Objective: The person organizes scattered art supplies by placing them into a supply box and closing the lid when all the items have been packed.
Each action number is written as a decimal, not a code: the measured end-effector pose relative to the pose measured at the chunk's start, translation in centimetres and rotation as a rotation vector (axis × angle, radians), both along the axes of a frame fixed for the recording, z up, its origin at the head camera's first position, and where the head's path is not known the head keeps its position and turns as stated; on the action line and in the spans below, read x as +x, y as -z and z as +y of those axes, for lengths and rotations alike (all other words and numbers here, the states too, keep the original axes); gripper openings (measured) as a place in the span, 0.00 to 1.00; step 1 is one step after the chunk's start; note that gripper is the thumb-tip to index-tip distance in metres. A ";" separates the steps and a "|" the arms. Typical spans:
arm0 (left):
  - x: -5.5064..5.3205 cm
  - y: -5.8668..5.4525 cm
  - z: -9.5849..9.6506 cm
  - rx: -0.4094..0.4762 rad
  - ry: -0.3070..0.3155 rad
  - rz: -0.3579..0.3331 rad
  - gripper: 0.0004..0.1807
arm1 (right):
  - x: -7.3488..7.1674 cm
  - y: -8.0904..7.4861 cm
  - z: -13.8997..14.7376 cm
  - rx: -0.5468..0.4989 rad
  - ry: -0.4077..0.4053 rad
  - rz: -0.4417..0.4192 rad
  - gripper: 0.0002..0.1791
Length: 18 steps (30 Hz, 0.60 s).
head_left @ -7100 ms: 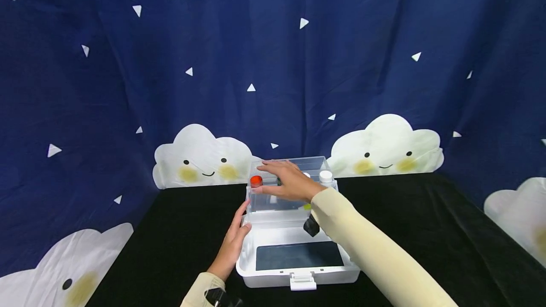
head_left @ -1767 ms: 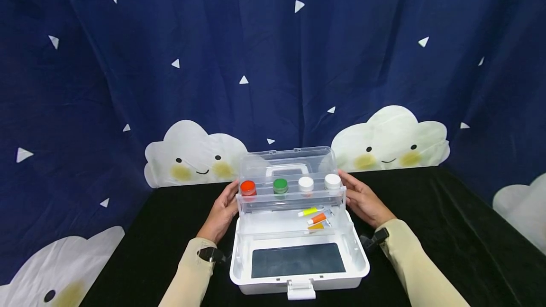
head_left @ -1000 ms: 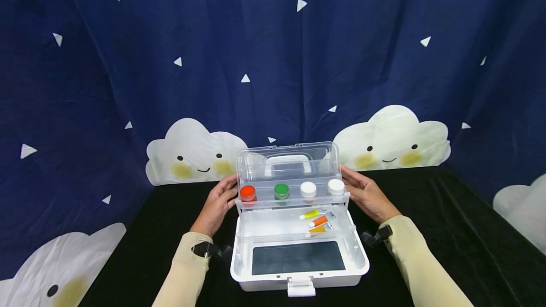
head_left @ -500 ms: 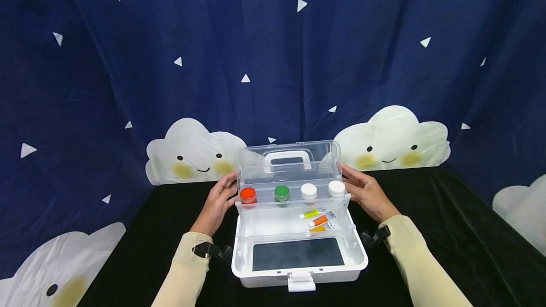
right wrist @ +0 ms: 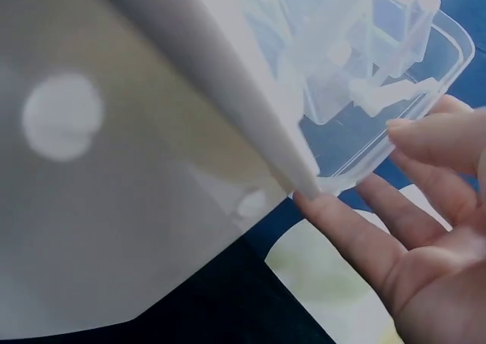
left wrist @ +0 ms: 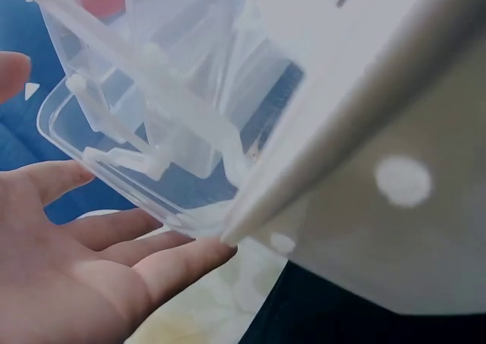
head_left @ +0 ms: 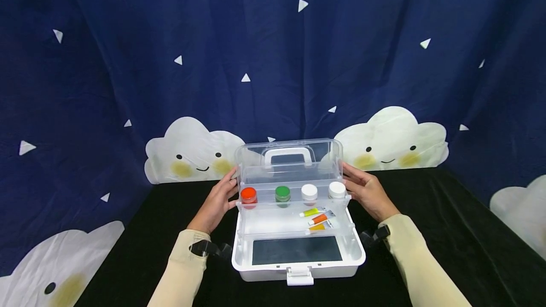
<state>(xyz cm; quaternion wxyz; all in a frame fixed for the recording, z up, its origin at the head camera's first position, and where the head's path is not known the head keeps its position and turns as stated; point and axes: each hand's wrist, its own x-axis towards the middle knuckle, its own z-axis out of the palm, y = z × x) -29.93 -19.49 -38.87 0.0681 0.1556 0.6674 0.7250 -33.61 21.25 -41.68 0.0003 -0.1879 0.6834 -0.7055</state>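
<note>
A white storage box [head_left: 260,275] stands with its clear lid [head_left: 251,158] swung back and its clear trays raised in steps. One tray holds a red-topped jar [head_left: 249,195], a green-topped jar [head_left: 282,193] and two white-topped jars [head_left: 309,192]. Below them lie small tubes with yellow [head_left: 309,212], orange [head_left: 317,220] and amber [head_left: 316,227] caps. My left hand [head_left: 216,203] touches the lid's rear edge at the left, fingers extended. At the right rear corner, my right hand [head_left: 370,195] supports the lid with extended fingers, its thumb [right wrist: 429,139] near the rim.
Black cloth [head_left: 426,212] covers the table under the box. Behind it hangs a blue curtain [head_left: 273,60] with cloud prints. A white latch [head_left: 300,276] juts from the box front. A dark panel [head_left: 296,250] lies in its base.
My right hand has gone from above the trays to the box's right rear side, and my left hand farther back. Lately the lid, with its handle, has risen slightly in view.
</note>
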 end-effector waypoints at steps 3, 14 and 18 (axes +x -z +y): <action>0.1 -0.4 0.0 0.003 0.001 0.005 0.32 | 0.1 -0.7 0.1 0.039 0.003 -0.010 0.31; 0.6 -1.8 0.5 -0.022 -0.060 -0.043 0.34 | 2.0 -5.2 0.6 0.139 -0.142 -0.098 0.36; 0.8 -2.1 0.6 -0.058 -0.076 -0.054 0.35 | 2.5 -6.0 0.4 0.150 -0.156 -0.129 0.38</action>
